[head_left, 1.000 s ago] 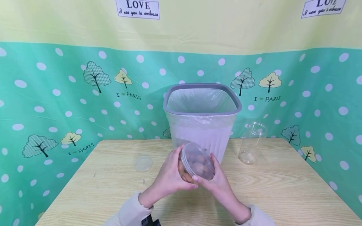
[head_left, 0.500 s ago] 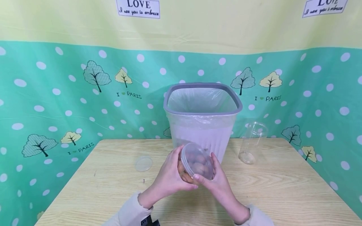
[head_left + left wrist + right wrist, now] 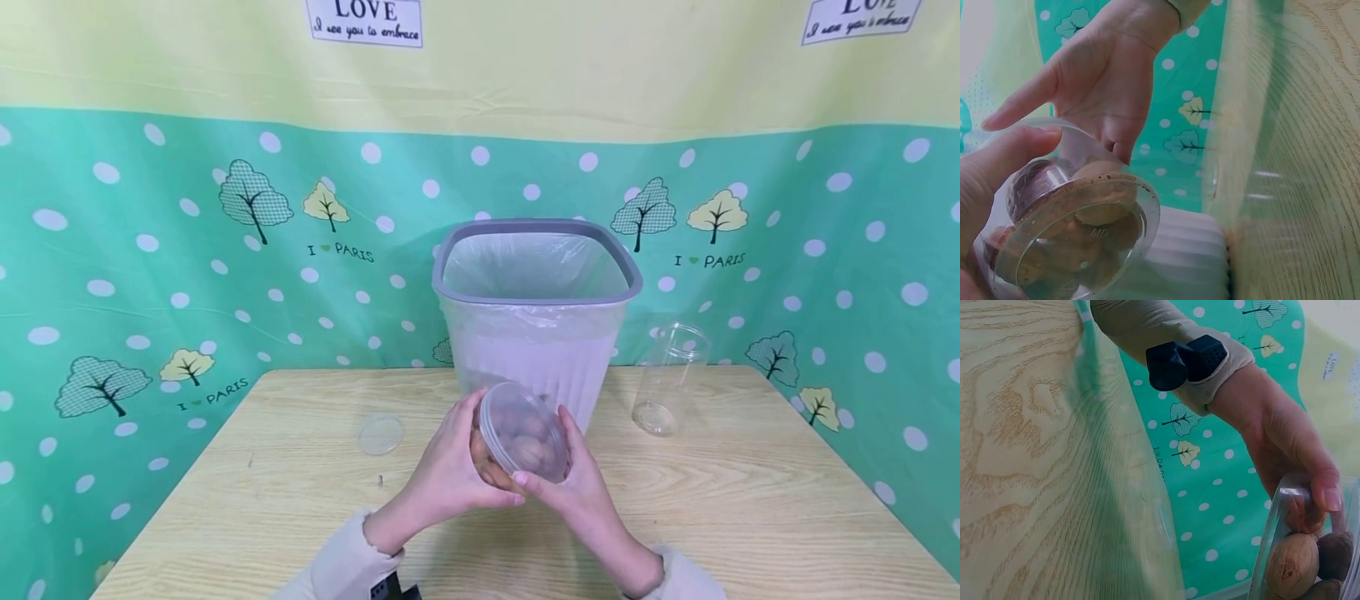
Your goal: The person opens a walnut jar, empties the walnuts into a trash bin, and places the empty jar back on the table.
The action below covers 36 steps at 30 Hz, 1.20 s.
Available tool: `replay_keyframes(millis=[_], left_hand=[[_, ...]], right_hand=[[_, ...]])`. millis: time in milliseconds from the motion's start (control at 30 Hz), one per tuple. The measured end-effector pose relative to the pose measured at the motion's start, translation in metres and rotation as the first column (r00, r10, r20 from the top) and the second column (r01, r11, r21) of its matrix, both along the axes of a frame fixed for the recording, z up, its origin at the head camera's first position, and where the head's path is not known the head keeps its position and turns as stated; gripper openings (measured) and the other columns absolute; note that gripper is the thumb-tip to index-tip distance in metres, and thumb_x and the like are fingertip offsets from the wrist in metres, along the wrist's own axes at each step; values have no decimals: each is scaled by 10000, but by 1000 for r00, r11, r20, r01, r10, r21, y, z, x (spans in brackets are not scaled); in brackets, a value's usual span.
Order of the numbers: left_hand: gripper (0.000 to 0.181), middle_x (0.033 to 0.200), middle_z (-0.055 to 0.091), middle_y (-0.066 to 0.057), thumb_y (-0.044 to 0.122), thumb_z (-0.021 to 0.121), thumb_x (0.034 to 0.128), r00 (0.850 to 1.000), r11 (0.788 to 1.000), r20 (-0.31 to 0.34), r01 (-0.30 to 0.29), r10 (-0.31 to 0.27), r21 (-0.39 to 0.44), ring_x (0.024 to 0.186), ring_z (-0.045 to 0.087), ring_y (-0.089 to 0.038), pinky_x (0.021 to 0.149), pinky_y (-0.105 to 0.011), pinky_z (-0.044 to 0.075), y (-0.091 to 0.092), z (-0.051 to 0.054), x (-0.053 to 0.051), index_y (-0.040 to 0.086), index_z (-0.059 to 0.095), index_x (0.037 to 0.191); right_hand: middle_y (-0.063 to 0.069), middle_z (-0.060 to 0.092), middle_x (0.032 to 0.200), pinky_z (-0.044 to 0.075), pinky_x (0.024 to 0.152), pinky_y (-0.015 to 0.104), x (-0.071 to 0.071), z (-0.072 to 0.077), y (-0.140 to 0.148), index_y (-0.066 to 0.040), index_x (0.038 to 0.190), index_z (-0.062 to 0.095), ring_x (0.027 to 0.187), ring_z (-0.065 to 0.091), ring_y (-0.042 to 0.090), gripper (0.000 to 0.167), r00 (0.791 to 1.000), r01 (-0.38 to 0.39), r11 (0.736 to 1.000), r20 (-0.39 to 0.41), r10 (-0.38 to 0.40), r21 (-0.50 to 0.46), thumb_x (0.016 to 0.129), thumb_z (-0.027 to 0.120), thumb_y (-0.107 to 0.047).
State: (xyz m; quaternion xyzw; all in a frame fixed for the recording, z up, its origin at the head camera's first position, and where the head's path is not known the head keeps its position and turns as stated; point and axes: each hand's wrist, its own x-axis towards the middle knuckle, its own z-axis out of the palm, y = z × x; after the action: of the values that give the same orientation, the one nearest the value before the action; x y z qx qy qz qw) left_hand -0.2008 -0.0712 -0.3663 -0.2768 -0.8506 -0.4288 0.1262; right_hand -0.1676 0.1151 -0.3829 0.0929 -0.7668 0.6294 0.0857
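In the head view both hands hold up a clear plastic jar, tilted, in front of the bin. Several brown, rounded nuts in shells lie inside it. My left hand grips the jar's body from the left, its thumb along the lower side. A translucent lid covers the mouth. Around its rim my right hand curls, with the thumb at the lower edge and the fingers on the right side. The left wrist view looks at the jar's base; the lid is mostly hidden there.
Behind the hands stands a white bin with a grey rim and a plastic liner. An uncovered clear jar stands right of it. On the wooden table lie a clear round lid and a tiny scrap.
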Motion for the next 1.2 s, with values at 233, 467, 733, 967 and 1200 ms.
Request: replay_keyframes(millis=[233,467,733,967,1200], left_hand=[[1203,1327,448,-35,408,916,467,997,999,72,31,-34,38,1187,465,-219,979,-506,384,-1,0,1,138,281,1452],[1211,1330,451,-33,375,920,475,987,995,134,77,-85,70,1180,477,-222,991,-495,376,-3,2,0,137,255,1459],[1172,1329,461,44,338,929,478,975,986,171,125,-143,108,1196,472,-162,1030,-467,353,-4,4,-2,218,274,1442],[1157,1327,477,44,311,935,482,961,975,194,170,-196,144,1203,477,-159,1042,-469,339,-5,3,-3,226,283,1434],[1130,1337,462,61,260,934,496,939,958,227,221,-259,180,1212,469,-129,1065,-438,326,-7,4,-4,224,290,1424]], right_hand=[[256,186,1519,209,1074,609,0,1,2,-40,1504,99,1373,210,441,1084,1000,-13,999,-3,13,43,706,806,-236],[237,211,1518,194,1084,600,0,2,6,-39,1503,110,1373,234,418,1082,999,-39,999,-24,40,30,694,814,-191],[227,229,1516,214,1073,598,-2,0,12,-23,1500,118,1366,248,416,1084,995,-72,997,-66,74,33,683,817,-164],[227,241,1512,245,1041,628,-4,-1,18,-14,1499,100,1348,255,456,1096,987,-128,991,-92,131,41,684,818,-160],[254,236,1501,313,1055,477,-8,-2,23,-21,1499,110,1335,260,473,1074,971,-201,979,-121,204,41,688,806,-130]])
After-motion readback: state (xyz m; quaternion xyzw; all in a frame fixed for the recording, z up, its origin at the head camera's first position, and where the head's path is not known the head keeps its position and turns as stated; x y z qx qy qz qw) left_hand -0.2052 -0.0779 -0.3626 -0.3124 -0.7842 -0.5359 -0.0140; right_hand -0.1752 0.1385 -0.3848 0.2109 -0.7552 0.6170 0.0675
